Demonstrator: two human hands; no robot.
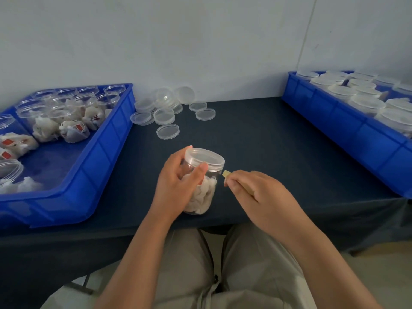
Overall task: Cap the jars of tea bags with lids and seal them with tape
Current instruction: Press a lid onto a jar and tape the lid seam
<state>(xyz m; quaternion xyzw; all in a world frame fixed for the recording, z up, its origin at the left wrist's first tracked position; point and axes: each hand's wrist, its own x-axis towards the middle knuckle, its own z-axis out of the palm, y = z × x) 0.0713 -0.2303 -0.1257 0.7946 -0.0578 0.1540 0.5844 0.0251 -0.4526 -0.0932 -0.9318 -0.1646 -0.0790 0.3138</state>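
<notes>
1. The jar [204, 190] of tea bags stands near the worktop's [267, 141] front edge, at 6 o'clock of the scene, with a clear lid [204, 158] already on it.
2. The left hand [178, 181] wraps it from 9 o'clock: a full grip round the jar's wall, the thumb lying across the front just under the lid's rim.
3. The right hand [256, 192], at 3 o'clock of the jar, has a narrow grip, pinching a short strip of yellowish tape [226, 173]. The strip's free end points at the lid's rim and sits just beside it; I cannot tell whether it touches.
4. At 12 o'clock of the jar lies a scatter of loose lids [167, 112], some stacked, the nearest one well apart from the jar.
5. At 9 to 10 o'clock a blue tray [104, 152] holds open jars [66, 112] with tea bags in them.
6. At 2 o'clock a second blue tray [334, 121] holds capped jars [365, 103].
7. Nothing lies between the two hands and the jar.
</notes>
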